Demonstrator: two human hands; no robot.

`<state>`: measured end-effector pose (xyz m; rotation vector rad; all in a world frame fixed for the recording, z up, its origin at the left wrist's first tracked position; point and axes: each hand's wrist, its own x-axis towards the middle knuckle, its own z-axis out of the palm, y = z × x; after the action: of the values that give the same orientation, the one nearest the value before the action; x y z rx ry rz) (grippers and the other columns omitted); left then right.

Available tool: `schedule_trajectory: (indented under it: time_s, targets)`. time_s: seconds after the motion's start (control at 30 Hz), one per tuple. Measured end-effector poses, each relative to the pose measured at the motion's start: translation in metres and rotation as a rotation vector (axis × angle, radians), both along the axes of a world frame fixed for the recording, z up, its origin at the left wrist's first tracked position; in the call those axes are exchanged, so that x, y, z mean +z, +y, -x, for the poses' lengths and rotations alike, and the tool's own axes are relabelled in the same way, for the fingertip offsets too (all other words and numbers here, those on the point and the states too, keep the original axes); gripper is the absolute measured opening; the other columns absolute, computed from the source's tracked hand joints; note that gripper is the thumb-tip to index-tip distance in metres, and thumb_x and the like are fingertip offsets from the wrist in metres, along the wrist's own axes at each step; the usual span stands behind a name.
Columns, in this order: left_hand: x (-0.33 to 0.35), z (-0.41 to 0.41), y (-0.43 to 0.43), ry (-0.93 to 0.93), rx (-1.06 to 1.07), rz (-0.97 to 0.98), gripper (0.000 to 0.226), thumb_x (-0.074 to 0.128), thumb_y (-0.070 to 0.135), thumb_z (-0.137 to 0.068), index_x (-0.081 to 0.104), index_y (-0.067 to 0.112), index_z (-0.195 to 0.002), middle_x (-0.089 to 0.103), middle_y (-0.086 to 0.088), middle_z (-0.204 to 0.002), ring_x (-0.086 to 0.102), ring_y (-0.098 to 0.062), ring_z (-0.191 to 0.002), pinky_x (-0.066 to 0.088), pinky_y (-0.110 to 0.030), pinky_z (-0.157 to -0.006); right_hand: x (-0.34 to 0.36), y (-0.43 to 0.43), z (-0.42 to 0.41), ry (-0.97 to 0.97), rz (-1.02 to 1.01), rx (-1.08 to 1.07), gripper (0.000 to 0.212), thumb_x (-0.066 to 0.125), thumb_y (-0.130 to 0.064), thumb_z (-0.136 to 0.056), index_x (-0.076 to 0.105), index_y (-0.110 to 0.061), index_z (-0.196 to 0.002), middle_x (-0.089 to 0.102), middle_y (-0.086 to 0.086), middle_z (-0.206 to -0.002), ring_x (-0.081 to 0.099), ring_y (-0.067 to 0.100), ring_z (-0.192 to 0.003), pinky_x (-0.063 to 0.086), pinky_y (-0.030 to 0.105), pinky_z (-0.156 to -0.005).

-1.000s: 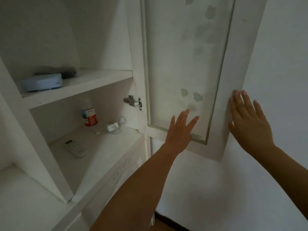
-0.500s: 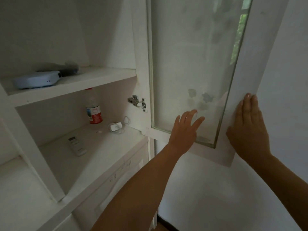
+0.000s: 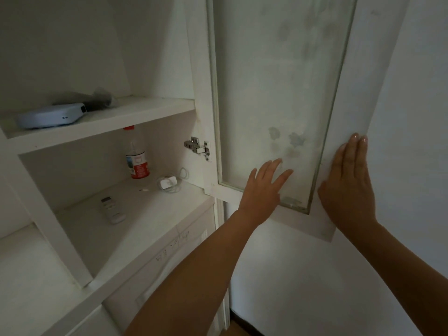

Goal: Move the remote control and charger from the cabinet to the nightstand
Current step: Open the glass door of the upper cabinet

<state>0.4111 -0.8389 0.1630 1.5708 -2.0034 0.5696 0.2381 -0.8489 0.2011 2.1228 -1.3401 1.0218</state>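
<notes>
A white remote control (image 3: 112,209) lies flat on the lower shelf of the open white cabinet. Further back on the same shelf sits a white charger (image 3: 169,182) with its coiled cable. My left hand (image 3: 264,190) is open, fingers spread, in front of the lower glass of the swung-open cabinet door (image 3: 278,93). My right hand (image 3: 348,187) lies flat with fingers together against the door's outer frame edge. Both hands are well to the right of the remote and charger and hold nothing.
A clear bottle with a red label (image 3: 136,156) stands at the back of the lower shelf. On the upper shelf (image 3: 135,112) rest a pale blue flat device (image 3: 52,116) and a dark crumpled thing. A white wall is on the right.
The door has swung further open toward the wall. My right hand slid down along the door's edge; my left hand stayed near the lower glass. The view shifted slightly.
</notes>
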Motion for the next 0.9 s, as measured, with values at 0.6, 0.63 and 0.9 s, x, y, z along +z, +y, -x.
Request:
schedule_trajectory:
  time_s: [0.6,0.63,0.9]
  targets:
    - [0.004,-0.081,0.103,0.201,0.344,0.076,0.045,0.062,0.016,-0.083,0.049,0.012,-0.126,0.054,-0.017,-0.130,0.050,-0.033,-0.120,0.037,-0.048,-0.101,-0.005,0.028,-0.078,-0.112,-0.111,0.535,0.050,0.038,-0.017,-0.085,0.038,0.002,-0.131,0.046,0.023,-0.136,0.039,0.037,-0.129,0.025,0.041,-0.108]
    - [0.001,-0.093,0.116,0.218,0.400,0.065,0.043,0.061,0.016,-0.084,0.050,0.012,-0.125,0.056,-0.016,-0.128,0.052,-0.034,-0.117,0.038,-0.046,-0.099,-0.007,0.029,-0.087,-0.153,-0.156,0.607,0.049,0.040,-0.017,-0.085,0.038,0.000,-0.131,0.046,0.021,-0.137,0.039,0.035,-0.129,0.024,0.037,-0.108]
    - [-0.025,-0.141,0.200,0.256,0.686,0.007,0.032,0.060,0.015,-0.085,0.057,0.011,-0.116,0.064,-0.012,-0.115,0.060,-0.032,-0.105,0.045,-0.044,-0.091,-0.037,0.052,-0.144,-0.285,-0.495,0.925,0.045,0.052,-0.013,-0.089,0.040,-0.011,-0.133,0.049,0.012,-0.133,0.042,0.024,-0.125,0.029,0.026,-0.100]
